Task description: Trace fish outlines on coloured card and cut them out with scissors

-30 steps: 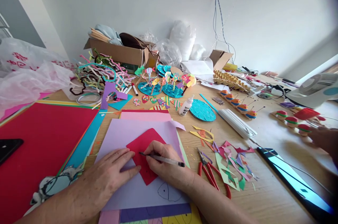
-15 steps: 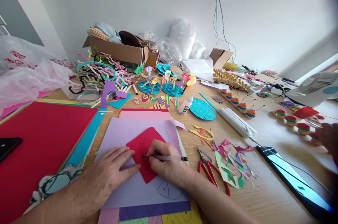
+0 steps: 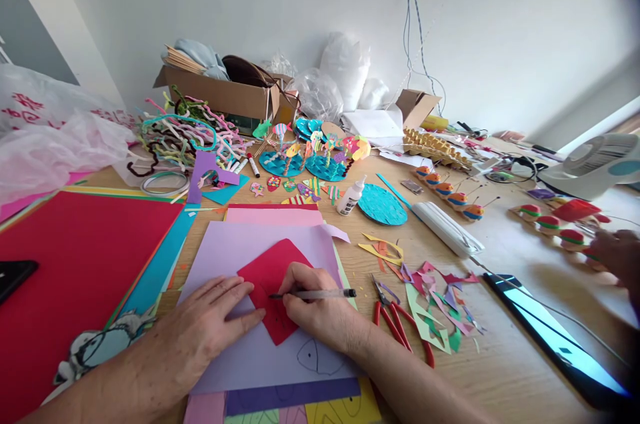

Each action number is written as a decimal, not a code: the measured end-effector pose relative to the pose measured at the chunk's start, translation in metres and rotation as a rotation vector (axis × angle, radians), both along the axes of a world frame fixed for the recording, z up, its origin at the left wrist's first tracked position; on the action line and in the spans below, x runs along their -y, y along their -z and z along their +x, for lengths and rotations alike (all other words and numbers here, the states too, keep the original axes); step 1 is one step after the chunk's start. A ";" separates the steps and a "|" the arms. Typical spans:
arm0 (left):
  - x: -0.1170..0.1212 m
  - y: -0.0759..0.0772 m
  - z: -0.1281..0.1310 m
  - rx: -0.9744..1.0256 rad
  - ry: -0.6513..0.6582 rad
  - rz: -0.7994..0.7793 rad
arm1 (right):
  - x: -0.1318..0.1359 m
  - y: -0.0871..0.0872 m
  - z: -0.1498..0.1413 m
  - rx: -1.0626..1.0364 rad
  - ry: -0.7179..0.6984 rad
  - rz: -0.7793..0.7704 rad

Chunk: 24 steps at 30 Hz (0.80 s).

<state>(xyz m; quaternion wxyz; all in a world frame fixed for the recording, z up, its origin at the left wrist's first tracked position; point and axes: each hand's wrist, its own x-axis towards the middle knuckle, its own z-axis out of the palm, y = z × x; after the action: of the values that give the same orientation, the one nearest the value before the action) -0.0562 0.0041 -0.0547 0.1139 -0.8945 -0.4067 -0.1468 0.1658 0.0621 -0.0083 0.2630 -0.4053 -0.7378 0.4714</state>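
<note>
Between the fingers of my right hand [image 3: 320, 307] is a pen [image 3: 325, 293] with a clear barrel, its tip on a piece of red paper [image 3: 273, 264]. Faint dark marks show on that red piece. My left hand [image 3: 223, 317] lies flat with fingers stretched out, its fingertips at the red piece's left edge. Underneath is a lilac sheet [image 3: 220, 247], which bears a drawn fish outline [image 3: 317, 356] near my right wrist. More coloured sheets, among them a yellow one [image 3: 345, 407] with pen lines, stick out below.
Red-handled scissors [image 3: 393, 317] and paper scraps [image 3: 440, 304] lie right of my right hand. A glue bottle [image 3: 351, 197] stands beside a blue disc [image 3: 383, 204]. Paper fish decorations [image 3: 313, 147] stand farther back. A phone [image 3: 555, 337] and another person's hand [image 3: 620, 254] are at right.
The pen and my right hand have barely shifted on the red paper. My left hand stays in place. The whole view has moved very slightly.
</note>
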 end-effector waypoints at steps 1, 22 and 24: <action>0.000 -0.001 0.000 0.005 0.001 0.000 | 0.000 0.001 0.000 0.009 -0.008 0.013; -0.001 0.000 0.001 -0.002 -0.007 0.045 | 0.002 -0.002 -0.008 0.112 -0.013 0.126; 0.000 -0.002 0.001 -0.026 -0.016 0.028 | 0.002 -0.002 -0.007 0.118 -0.010 0.138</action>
<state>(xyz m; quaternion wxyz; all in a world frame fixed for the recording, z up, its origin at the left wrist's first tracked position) -0.0550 0.0045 -0.0528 0.1327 -0.8914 -0.4102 -0.1400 0.1590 0.0605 -0.0062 0.2439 -0.4098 -0.7847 0.3961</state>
